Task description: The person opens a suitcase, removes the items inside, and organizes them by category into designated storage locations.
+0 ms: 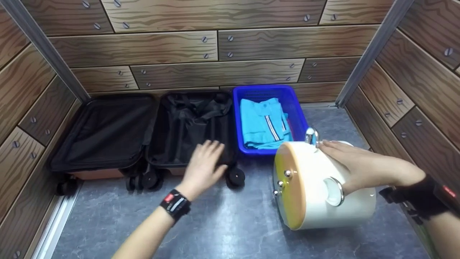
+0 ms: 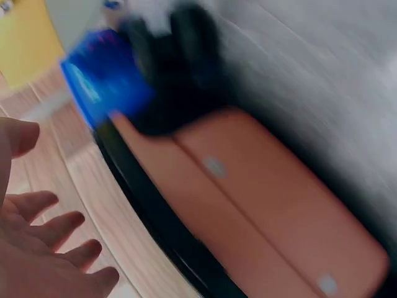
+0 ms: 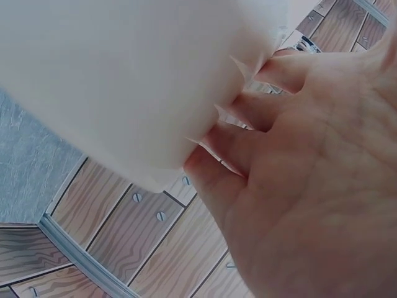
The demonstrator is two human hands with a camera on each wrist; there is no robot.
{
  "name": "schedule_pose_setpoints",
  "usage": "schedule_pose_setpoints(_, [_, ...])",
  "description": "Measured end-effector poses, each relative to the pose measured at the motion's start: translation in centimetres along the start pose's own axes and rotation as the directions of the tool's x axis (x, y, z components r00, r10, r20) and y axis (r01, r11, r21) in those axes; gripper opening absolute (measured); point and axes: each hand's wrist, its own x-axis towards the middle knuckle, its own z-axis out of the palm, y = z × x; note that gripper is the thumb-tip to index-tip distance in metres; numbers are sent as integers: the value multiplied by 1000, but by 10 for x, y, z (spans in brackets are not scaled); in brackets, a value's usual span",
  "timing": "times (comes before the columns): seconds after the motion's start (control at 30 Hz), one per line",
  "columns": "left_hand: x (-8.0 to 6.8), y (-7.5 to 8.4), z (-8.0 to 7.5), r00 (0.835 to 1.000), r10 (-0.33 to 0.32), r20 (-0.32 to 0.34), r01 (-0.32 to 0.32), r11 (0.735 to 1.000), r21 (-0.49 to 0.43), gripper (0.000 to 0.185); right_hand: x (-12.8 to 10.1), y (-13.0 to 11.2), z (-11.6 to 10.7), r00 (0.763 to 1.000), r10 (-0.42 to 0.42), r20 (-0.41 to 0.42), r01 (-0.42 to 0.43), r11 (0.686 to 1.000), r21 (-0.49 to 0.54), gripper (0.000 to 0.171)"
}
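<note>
My left hand (image 1: 204,167), fingers spread, hovers over the near edge of the open black-lined suitcase (image 1: 194,144) and holds nothing. In the left wrist view its fingers are apart, with the suitcase's salmon-coloured shell (image 2: 248,180) alongside. My right hand (image 1: 363,165) lies over a white drum-shaped object (image 1: 323,208) with a yellow and orange end and chrome knobs. Its fingers stretch along the upper side toward a chrome fitting (image 1: 311,136); the thumb is by a chrome ring. In the right wrist view, the fingertips touch the white surface (image 3: 124,81).
A blue basket (image 1: 300,118) with a folded turquoise shirt (image 1: 262,122) stands right of the suitcase. The suitcase's other half (image 1: 111,133) lies flat at left, wheels toward me. Wood-patterned walls (image 1: 172,46) enclose the grey floor (image 1: 230,230).
</note>
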Motion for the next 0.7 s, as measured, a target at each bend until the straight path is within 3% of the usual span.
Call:
schedule_pose_setpoints(0.17, [-10,-43,-10,991,-130,-28,131,990,55,67,5,1,-15,998,38,55,-44,991,129,102])
schedule_pose_setpoints(0.33, [-21,-77,-20,961,-273,31,271,960,70,71,11,2,-32,991,99,90,-116,972,206,85])
schedule_pose_setpoints(0.53, [-34,-107,-27,925,-374,69,367,925,93,73,32,-6,-41,980,201,-6,-198,973,120,89])
schedule_pose_setpoints(0.7, [-42,-120,-29,903,-420,87,413,907,87,74,54,-16,-48,971,234,-49,-234,972,1,90])
